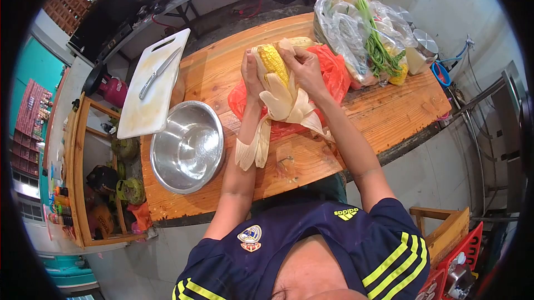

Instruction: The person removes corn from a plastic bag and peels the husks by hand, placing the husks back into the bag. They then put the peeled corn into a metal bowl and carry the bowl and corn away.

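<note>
While apparently mid-peel, grasping corn [272, 63] with left hand [252, 76], pinching husk [279, 104] near tip with right hand [308, 72]; to peel further, brace corn, draw husk downward

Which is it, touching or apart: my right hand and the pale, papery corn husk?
Touching. The head view shows your right hand with its fingers closed on the husk near its upper end.

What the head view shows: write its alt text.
Left hand and right hand hold a yellow corn cob, its pale husk peeled down, over red plastic on a wooden table with a round steel bowl, silver knife on white rectangular board, and clear plastic bags.
</note>
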The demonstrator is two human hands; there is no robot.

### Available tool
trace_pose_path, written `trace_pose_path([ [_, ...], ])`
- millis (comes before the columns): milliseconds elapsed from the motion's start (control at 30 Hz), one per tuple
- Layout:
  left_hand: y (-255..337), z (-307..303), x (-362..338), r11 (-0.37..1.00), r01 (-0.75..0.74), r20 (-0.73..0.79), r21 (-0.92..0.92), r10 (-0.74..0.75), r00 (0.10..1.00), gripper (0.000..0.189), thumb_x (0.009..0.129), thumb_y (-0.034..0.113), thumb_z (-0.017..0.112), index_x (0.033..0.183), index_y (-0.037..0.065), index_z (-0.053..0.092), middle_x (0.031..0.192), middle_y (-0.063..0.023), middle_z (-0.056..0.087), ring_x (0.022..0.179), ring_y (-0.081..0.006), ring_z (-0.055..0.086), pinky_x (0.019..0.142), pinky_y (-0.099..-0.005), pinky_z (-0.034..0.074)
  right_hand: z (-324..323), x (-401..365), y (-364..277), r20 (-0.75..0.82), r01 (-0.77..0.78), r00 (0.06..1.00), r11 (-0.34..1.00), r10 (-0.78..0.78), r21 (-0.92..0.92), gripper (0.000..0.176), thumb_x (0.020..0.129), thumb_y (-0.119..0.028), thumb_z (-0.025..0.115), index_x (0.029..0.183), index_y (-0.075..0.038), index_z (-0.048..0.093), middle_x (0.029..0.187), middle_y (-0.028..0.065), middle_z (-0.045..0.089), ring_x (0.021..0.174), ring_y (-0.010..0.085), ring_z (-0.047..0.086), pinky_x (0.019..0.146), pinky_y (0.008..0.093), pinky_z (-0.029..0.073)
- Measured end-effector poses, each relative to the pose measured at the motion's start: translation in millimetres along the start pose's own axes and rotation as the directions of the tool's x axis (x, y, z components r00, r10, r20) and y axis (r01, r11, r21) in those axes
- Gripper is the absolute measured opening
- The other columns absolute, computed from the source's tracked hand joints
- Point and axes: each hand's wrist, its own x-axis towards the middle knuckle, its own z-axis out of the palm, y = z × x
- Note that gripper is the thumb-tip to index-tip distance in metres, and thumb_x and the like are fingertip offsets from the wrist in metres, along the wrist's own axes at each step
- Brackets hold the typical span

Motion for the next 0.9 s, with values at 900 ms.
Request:
trace_pose_path([
  [900, 83, 52, -6, 0.711, -0.127, 0.117, 0.691, 0.063, 0.991, 0.048, 0.082, 0.032, 0.076, 0.111, -0.002, 0.058, 0.094, -0.0104, 0.068, 0.09, -0.0146, 0.065, 0.079, -0.028, 0.05, 25, -5, -49, -0.218, 0.443, 0.795, 0.788, -0.565, -0.428, 0.014, 0.096, -0.013, 0.055, 0.092, 0.0, 0.053, 0.067, 0.0056, 0.051, 0.058, 0.0098, 0.048, 0.05, 0.0295, 0.037],
])
